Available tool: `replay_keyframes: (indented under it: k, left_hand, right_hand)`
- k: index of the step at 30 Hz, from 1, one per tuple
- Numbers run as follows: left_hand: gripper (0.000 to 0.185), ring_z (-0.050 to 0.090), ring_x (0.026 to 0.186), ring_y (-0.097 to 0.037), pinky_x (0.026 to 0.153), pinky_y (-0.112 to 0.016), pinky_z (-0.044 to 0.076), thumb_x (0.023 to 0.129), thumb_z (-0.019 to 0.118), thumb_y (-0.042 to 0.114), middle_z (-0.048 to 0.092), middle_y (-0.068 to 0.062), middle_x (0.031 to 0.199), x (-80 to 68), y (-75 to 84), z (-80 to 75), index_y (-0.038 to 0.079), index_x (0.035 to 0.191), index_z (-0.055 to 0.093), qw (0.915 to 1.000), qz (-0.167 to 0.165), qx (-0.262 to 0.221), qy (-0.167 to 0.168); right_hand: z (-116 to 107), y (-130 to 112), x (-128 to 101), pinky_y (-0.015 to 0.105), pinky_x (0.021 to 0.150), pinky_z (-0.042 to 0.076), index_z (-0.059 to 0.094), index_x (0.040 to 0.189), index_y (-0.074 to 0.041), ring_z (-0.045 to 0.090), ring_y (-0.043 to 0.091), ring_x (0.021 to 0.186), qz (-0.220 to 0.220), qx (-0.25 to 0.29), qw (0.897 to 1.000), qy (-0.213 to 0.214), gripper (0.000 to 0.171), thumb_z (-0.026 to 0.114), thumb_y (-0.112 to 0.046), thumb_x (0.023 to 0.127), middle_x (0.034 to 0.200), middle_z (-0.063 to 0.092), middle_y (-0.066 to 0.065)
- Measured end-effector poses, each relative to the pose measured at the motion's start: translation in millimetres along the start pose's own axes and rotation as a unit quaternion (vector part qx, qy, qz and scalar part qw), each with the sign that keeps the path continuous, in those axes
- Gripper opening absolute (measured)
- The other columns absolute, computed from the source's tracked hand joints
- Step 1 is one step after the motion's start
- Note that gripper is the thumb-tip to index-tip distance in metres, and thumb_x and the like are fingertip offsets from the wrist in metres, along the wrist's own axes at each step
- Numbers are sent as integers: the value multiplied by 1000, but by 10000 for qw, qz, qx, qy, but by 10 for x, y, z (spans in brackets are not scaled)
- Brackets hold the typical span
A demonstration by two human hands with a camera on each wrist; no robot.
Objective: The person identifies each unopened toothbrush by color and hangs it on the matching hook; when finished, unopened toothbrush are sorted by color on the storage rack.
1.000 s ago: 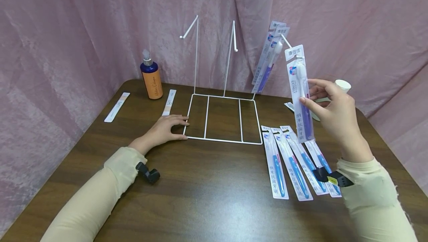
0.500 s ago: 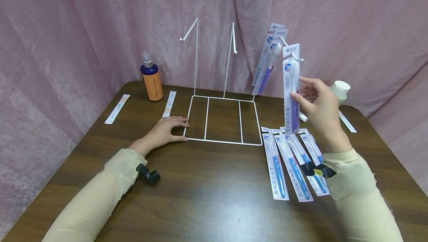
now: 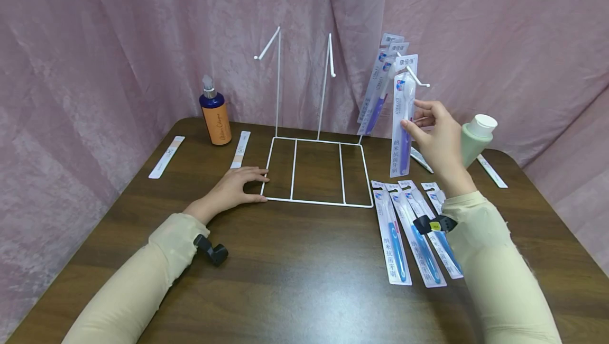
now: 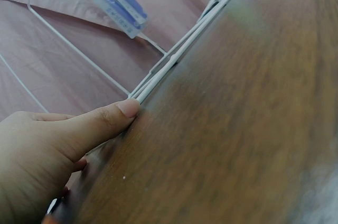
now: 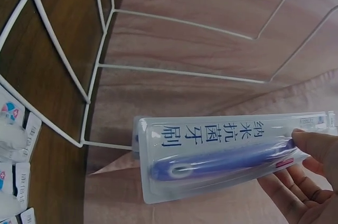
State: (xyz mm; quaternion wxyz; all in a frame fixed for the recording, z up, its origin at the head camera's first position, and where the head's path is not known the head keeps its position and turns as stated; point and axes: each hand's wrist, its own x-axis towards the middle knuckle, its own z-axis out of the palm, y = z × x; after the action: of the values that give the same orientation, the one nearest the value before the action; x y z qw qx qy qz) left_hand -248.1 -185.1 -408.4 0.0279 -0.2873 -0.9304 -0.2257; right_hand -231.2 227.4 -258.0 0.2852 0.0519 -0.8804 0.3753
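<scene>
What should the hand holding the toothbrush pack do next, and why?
Probably slide the toothbrush pack further up the right hook. The right hand holds it with its top at that hook, where two packs already hang, while the left hand rests on the rack's base.

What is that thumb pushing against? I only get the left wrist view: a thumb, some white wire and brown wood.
Observer: The left hand rests flat on the table, with its fingertips at the front left corner of a white wire rack.
Operator: And the other hand?
Observer: The right hand pinches a purple toothbrush pack, held upright with its top at the rack's right hook.
Operator: Are there more of those?
Observer: Yes. The hanging packs sit farther back on that hook, and several blue packs lie on the table beside the rack.
</scene>
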Motion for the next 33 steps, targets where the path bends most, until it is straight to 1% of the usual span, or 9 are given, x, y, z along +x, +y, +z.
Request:
replay_keyframes:
  k: [6, 15, 19, 28, 30, 33]
  left_hand:
    - [55, 43, 137, -33, 111, -60, 27, 78, 78, 40, 53, -6, 143, -1, -3, -10, 15, 125, 66, 10000, 10, 3, 9]
    - [54, 43, 136, -32, 111, -60, 28, 78, 77, 40, 53, -6, 143, -3, -12, -9, 14, 124, 66, 10000, -13, 20, 26]
    - [54, 43, 136, -32, 111, -60, 28, 78, 77, 41, 53, -6, 143, 3, -20, -7, 14, 124, 66, 10000, 0, 34, 15]
    - [54, 44, 137, -32, 112, -59, 27, 78, 77, 42, 54, -5, 143, 14, -25, 16, 15, 124, 66, 10000, 4, -24, 39]
    - [54, 44, 136, -32, 112, -58, 27, 77, 78, 41, 54, -5, 142, 21, -24, 21, 15, 123, 66, 10000, 24, -20, 58]
    - [54, 44, 136, -32, 112, -58, 28, 77, 78, 41, 54, -5, 142, 25, -20, 25, 15, 123, 66, 10000, 39, 2, 68]
  right_hand:
    - [76, 25, 96, 2, 67, 40, 57, 129, -6, 47, -16, 72, 9, -50, 10000, 13, 47, 72, -21, 87, 105, 66, 18]
    - [228, 53, 255, 4, 68, 41, 56, 128, -5, 48, -12, 72, 201, 17, 9997, 150, 45, 71, -17, 87, 106, 66, 19]
    - [285, 64, 317, 5, 69, 43, 56, 128, -5, 51, -8, 74, 258, 50, 9996, 133, 45, 70, -16, 88, 106, 66, 20]
    - [361, 108, 410, 8, 70, 44, 54, 130, -6, 54, -3, 76, 328, 151, 9992, 157, 46, 70, -16, 88, 107, 66, 19]
    - [369, 120, 425, 8, 70, 44, 54, 130, -6, 53, -4, 76, 334, 156, 9992, 168, 46, 70, -16, 88, 107, 66, 19]
    - [380, 134, 447, 7, 69, 43, 54, 130, -6, 51, -8, 73, 373, 204, 9990, 153, 47, 70, -16, 88, 106, 66, 18]
